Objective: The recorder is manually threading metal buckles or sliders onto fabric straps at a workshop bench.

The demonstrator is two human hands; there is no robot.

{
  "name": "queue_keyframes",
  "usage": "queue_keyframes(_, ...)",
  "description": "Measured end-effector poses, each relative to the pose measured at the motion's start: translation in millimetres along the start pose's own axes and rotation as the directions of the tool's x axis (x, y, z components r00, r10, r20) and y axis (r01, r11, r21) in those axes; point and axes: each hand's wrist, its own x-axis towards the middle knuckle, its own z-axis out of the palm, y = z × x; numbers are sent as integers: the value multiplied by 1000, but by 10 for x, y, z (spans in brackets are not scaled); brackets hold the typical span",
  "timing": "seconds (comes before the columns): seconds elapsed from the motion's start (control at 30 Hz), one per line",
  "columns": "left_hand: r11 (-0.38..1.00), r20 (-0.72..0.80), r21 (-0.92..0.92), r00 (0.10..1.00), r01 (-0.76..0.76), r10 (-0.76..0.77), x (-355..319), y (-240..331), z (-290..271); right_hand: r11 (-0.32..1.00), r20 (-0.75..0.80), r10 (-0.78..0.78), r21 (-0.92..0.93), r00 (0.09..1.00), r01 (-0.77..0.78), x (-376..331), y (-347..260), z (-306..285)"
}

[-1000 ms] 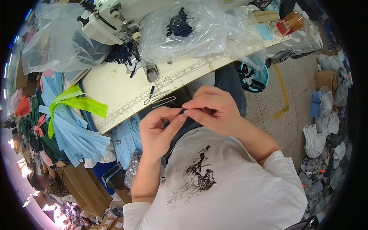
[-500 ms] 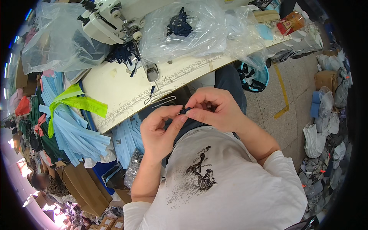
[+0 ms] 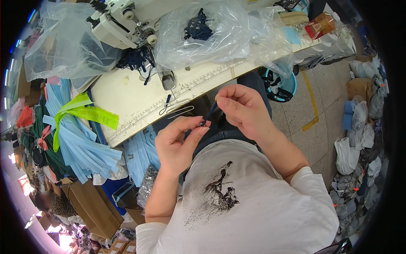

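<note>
A short navy fabric strip (image 3: pixel 211 111) stretches between my two hands, in front of the table edge. My left hand (image 3: pixel 174 143) pinches its lower end between thumb and forefinger, where a small shiny bit shows; the fingers hide most of it. Above and to the right, my right hand (image 3: pixel 245 111) pinches the strip's upper end. Just beyond my left hand, a bent wire holder (image 3: pixel 176 110) sticks out at the table's edge. More navy strips (image 3: pixel 136 60) lie heaped under the sewing machine (image 3: pixel 116 26).
A clear plastic bag (image 3: pixel 232 36) with navy pieces lies on the white table (image 3: pixel 127 103), which has a ruler tape along its edge. Light blue strips (image 3: pixel 80 137) and a neon green strip (image 3: pixel 99 115) hang at the left. A bottle (image 3: pixel 322 25) stands far right.
My right hand has moved up and right, away from my left, drawing the navy strip out straight between them. The left hand has stayed nearly in place.
</note>
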Motion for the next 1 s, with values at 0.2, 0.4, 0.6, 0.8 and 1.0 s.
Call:
queue_keyframes(0.2, 983, 36, -167, 997, 79, -74, -2, 31, 2, 993, 57, 7, 114, 998, -14, 18, 79, 45)
queue_keyframes(0.4, 934, 74, -350, 996, 78, -55, -4, -98, -41, 1000, 56, -18, -9, 998, 19, 12, 61, 93)
queue_keyframes(0.6, 831, 69, -556, 997, 18, 25, -17, -126, -2, 998, 7, -26, -50, 1000, 27, -28, 100, 166)
queue_keyframes(0.8, 915, 21, -380, 990, 138, -141, -37, -44, -22, 987, 178, -137, -60, 974, 150, -149, -101, 273)
queue_keyframes(1.0, 927, 47, -374, 999, 2, 17, 8, -75, -33, 978, 131, -140, -140, 982, 158, -128, -140, 306)
